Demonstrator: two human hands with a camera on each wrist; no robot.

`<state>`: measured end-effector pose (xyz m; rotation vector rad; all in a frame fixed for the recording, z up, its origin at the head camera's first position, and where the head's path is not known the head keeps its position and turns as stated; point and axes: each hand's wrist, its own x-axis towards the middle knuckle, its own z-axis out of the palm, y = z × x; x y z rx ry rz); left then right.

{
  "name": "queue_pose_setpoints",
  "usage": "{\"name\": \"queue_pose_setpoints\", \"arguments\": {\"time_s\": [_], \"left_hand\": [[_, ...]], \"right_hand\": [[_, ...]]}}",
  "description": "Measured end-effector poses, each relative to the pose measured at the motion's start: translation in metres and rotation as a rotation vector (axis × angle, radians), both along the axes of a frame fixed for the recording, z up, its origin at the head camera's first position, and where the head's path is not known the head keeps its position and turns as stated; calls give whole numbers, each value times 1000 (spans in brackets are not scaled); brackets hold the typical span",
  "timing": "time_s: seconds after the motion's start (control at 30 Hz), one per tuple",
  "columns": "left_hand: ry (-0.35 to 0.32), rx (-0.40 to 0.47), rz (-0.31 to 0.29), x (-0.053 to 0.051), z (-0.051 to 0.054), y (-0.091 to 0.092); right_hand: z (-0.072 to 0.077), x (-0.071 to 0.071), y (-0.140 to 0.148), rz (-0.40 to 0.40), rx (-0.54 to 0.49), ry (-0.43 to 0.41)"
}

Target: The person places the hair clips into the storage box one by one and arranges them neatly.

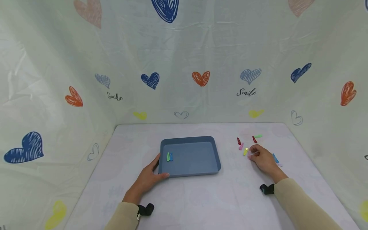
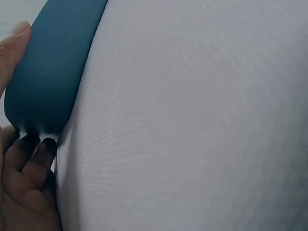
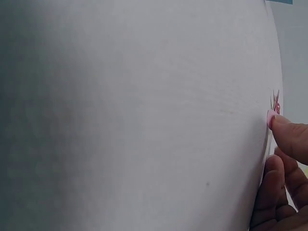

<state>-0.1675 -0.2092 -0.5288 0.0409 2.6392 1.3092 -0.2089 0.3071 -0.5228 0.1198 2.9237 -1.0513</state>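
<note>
A blue-grey tray point(image 1: 192, 172) lies on the table, its front left corner gripped by my left hand point(image 1: 147, 180). The thumb is on the front rim and the other fingers are at the left side. The left wrist view shows fingertips against the tray's outer wall point(image 2: 53, 67). Inside the tray, a green hair clip point(image 1: 168, 157) and a blue hair clip point(image 1: 171, 156) lie side by side. To the right of the tray, my right hand point(image 1: 264, 159) pinches a pink hair clip point(image 3: 270, 119) at the table surface; fingers partly hide it.
Around the right hand lie a yellow clip point(image 1: 245, 151), another pink clip point(image 1: 241, 146), red clips point(image 1: 239, 141) point(image 1: 254, 139), a green clip point(image 1: 258, 136) and a blue clip point(image 1: 275, 158). A heart-printed curtain point(image 1: 178, 95) stands behind the table point(image 1: 195, 201).
</note>
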Motion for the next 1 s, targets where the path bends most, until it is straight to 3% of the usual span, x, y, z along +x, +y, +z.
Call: {"name": "queue_pose_setpoints", "arguments": {"time_s": [0.3,0.7,1.0], "left_hand": [[-4,6,7,0,1,0],[-10,25,10,2,2,1],[-1,24,22,2,1,1]], "right_hand": [[5,-1,-4,17,1,27],[24,0,-18,-106,-238,122],[35,-8,-46,-76,-326,235]]}}
